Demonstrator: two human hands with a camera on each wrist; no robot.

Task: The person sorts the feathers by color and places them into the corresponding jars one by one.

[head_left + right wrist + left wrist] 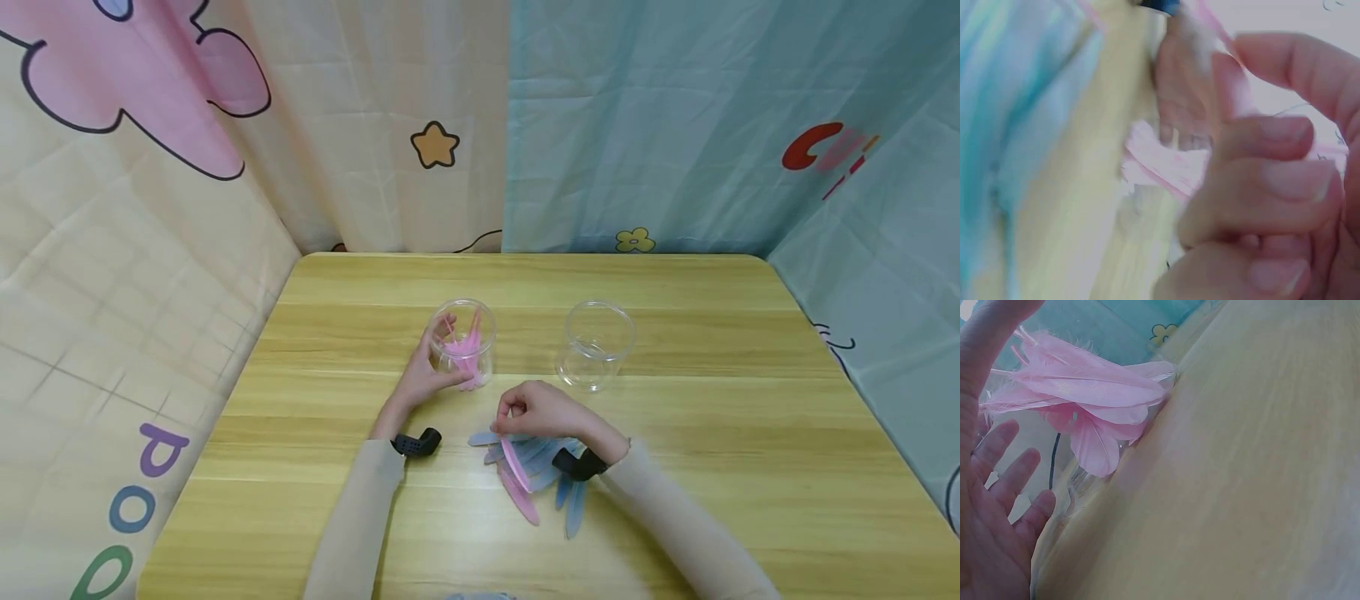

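Note:
A clear round jar [491, 333] stands on the table with several pink feathers [465, 350] inside, quills pointing up. My left hand [422, 375] holds it from the left side, thumb in front and fingers behind. Through the wall, the left wrist view shows the pink feathers [1097, 390] bunched together. Between thumb and forefinger, my right hand [546, 411] pinches a pink feather [514, 464] by one end, vane hanging down. Below it lies a pile of blue feathers [534, 458], with another pink feather [517, 497] at its front. My right hand partly hides the pile.
A second clear jar [567, 357], with nothing visible inside, stands right of the first. At the bottom edge of the head view, a bluish thing [480, 597] is mostly cut off. Patterned curtains [360, 125] hang behind the wooden table [712, 417].

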